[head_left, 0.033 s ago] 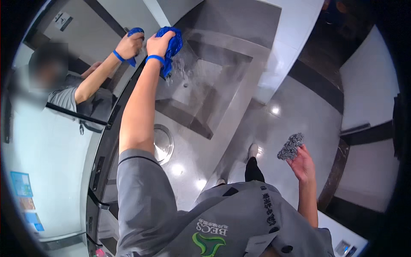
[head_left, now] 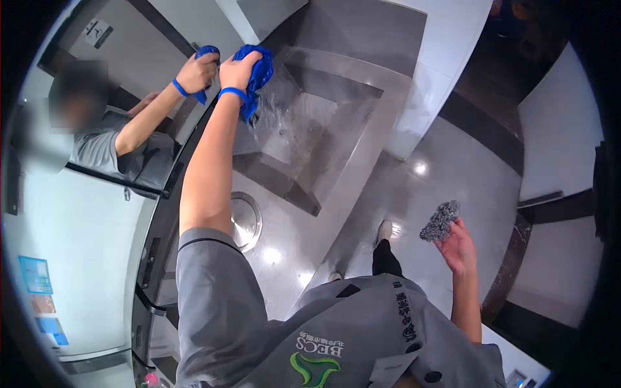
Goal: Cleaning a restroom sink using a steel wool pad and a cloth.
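At the sink's far left side, my left hand is closed around a crumpled blue cloth. A blue band circles that wrist. Water streams and splashes below the cloth into the grey sink basin. What the water comes from is hidden behind the cloth. Off to the right, over the floor, my right hand pinches a grey steel wool scrubber at its lower edge. The scrubber is held well away from the sink.
Along the left wall runs a mirror, reflecting my arm and the cloth. A round metal lid is set in the grey counter nearer me. A white wall panel stands beyond the sink's right end. My shoe is on the shiny floor.
Water splashes more widely across the basin. The view has shifted very slightly; both hands keep their holds.
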`<state>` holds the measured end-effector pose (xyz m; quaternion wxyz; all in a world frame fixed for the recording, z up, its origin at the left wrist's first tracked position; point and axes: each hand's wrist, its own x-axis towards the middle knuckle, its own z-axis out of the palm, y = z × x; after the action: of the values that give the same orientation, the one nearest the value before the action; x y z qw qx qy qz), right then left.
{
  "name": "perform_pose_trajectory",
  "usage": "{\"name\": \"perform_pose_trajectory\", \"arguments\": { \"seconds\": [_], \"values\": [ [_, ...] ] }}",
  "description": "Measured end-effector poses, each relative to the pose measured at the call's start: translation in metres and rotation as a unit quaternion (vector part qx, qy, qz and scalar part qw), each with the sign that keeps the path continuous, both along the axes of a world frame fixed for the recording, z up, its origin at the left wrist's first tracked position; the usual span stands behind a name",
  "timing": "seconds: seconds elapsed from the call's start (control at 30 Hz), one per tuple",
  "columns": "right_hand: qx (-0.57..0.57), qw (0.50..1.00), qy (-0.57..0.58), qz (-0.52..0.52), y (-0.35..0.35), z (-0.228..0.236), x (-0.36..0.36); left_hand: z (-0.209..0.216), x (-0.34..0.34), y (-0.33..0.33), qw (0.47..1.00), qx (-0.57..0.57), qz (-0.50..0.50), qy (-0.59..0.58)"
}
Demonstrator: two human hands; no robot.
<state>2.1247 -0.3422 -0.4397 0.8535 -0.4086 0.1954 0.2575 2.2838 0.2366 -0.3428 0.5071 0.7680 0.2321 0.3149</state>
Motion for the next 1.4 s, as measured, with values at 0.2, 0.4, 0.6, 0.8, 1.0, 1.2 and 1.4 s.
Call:
{"name": "perform_pose_trajectory", "arguments": {
  "seconds": [0.2,0.4,0.6,0.8,1.0,1.2,1.4],
  "values": [
    [0.022,0.999,-0.004,0.040,-0.022,-0.006,0.116,0.004,0.075,0.008,0.981,0.123,0.095,0.117],
    [-0.019,1.000,0.000,0.001,-0.031,-0.003,0.185,0.010,0.147,-0.001,0.948,0.247,0.150,0.132],
    [0.000,0.998,-0.001,0.060,-0.030,-0.026,0.212,0.001,0.149,-0.014,0.943,0.265,0.159,0.124],
    [0.008,0.993,0.012,0.117,0.000,-0.021,0.234,-0.068,0.083,0.014,0.976,0.119,0.107,0.149],
    [-0.003,0.994,0.014,0.112,0.024,-0.003,0.238,-0.072,-0.021,-0.023,0.876,-0.478,-0.044,0.057],
    [-0.008,0.993,-0.009,0.121,0.028,0.016,0.235,-0.106,-0.101,-0.033,0.869,-0.493,0.043,-0.022],
    [0.010,0.987,-0.013,0.160,0.046,0.016,0.231,-0.084,-0.149,-0.058,0.833,-0.517,0.083,-0.177]
  ]
}}
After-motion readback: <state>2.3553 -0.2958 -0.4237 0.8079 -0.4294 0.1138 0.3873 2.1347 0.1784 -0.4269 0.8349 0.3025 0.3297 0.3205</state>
